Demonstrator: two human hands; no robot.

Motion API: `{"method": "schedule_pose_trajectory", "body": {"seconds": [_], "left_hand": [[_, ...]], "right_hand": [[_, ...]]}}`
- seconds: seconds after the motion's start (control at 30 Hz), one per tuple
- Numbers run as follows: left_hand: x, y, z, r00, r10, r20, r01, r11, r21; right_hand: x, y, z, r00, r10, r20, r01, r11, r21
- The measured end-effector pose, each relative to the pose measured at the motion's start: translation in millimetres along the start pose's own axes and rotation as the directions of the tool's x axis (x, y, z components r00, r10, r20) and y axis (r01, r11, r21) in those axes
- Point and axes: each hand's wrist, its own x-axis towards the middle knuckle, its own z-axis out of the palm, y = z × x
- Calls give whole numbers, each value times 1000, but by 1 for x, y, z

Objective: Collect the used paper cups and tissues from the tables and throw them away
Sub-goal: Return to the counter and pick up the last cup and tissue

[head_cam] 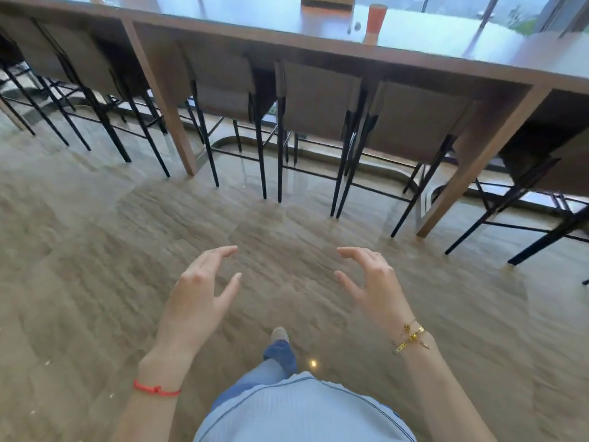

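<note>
An orange paper cup (376, 23) stands upright on the long wooden table (414, 63) at the top of the view, to the right of centre. Two small dark bits (354, 27) lie on the tabletop just left of the cup. My left hand (200, 291) and my right hand (371, 282) hover in front of me over the floor, far below and short of the table. Both have relaxed, slightly bent fingers and hold nothing. No tissue is plainly visible.
Several brown bar stools (318, 100) with thin black legs are tucked under the table, between its wooden legs (165, 100). A wooden box (326, 3) sits at the table's far edge by the window. Glossy beige floor (95, 250) stretches between me and the stools.
</note>
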Motion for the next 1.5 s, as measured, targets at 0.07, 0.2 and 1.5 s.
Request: {"method": "schedule_pose_trajectory", "body": {"seconds": [0.07,0.2,1.5], "left_hand": [[57,-4,-5,1000,12,-12,-12,1000,9],[160,-11,-10,999,50,5,-50,999,2],[917,72,156,920,380,100,-379,925,-28]], "right_hand": [[56,-3,0,1000,-7,-18,7,1000,2],[151,-6,1,998,4,-58,-3,1000,11],[828,198,-122,931,63,-360,-77,997,-26]]}}
